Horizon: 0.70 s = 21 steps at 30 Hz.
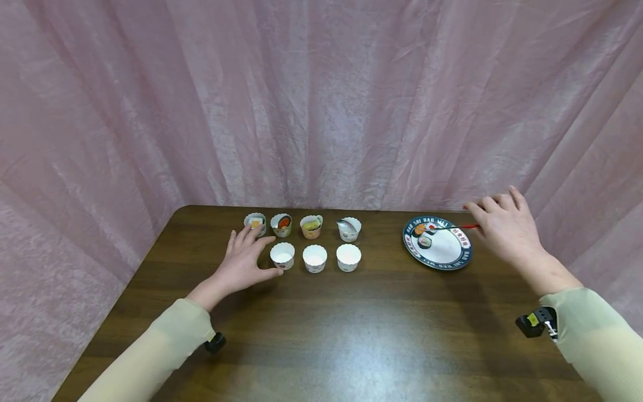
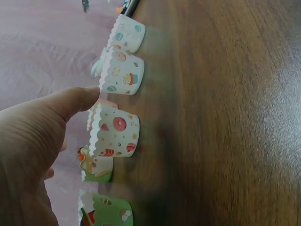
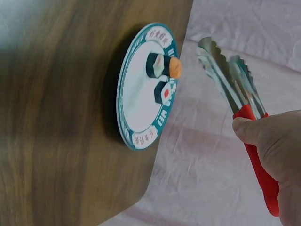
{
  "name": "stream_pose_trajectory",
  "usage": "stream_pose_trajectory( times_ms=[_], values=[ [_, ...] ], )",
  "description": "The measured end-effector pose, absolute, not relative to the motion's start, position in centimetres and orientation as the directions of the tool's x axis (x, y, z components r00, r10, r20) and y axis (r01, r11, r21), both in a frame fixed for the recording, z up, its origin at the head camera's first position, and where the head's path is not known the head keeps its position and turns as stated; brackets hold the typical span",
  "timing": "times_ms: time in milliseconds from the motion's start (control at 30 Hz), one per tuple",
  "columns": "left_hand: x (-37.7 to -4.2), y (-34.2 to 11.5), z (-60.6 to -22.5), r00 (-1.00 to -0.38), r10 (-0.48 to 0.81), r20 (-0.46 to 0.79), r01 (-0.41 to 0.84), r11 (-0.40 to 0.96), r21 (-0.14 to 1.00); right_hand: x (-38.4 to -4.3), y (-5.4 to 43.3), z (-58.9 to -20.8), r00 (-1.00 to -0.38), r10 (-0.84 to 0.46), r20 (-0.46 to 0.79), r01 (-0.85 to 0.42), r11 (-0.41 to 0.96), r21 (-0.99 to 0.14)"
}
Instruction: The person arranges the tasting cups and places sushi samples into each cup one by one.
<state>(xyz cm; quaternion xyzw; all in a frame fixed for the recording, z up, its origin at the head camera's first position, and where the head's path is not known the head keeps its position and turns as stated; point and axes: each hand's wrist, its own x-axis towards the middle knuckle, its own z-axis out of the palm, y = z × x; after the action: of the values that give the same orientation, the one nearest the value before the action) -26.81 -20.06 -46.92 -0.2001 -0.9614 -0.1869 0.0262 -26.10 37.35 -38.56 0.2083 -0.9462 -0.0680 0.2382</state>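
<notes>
My left hand (image 1: 238, 263) hovers with spread fingers beside the leftmost white paper cup (image 1: 283, 255) of the front row, holding nothing. In the left wrist view the thumb (image 2: 77, 100) is near the scalloped cup rims; whether it touches one I cannot tell. My right hand (image 1: 504, 226) grips red-handled metal tongs (image 3: 257, 150) up in the air, their tips parted with nothing between them. Left of the tongs lies a round plate (image 1: 444, 257) with a dark patterned rim. Three sushi pieces sit on it: an orange-topped one (image 3: 175, 68), a red-centred one (image 3: 163, 93) and a pale-centred one (image 3: 155, 65).
Two more white cups (image 1: 314, 258) (image 1: 349, 257) complete the front row. Behind stand several cups with contents: a yellow-and-white piece (image 1: 256, 223), something red (image 1: 283, 222), something green (image 1: 312, 225) and a silvery piece (image 1: 346, 225). A pink curtain (image 1: 321, 111) hangs behind the wooden table (image 1: 321, 329).
</notes>
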Motion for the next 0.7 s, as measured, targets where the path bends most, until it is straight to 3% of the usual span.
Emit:
stream_pose_trajectory(
  times_ms=[700],
  values=[
    [-28.6,-18.8,-48.6,-0.946,0.31,0.093,0.323,0.891,0.319,-27.7,38.5,-37.8,-0.784,-0.524,0.333,-0.393,0.834,0.387]
  ],
)
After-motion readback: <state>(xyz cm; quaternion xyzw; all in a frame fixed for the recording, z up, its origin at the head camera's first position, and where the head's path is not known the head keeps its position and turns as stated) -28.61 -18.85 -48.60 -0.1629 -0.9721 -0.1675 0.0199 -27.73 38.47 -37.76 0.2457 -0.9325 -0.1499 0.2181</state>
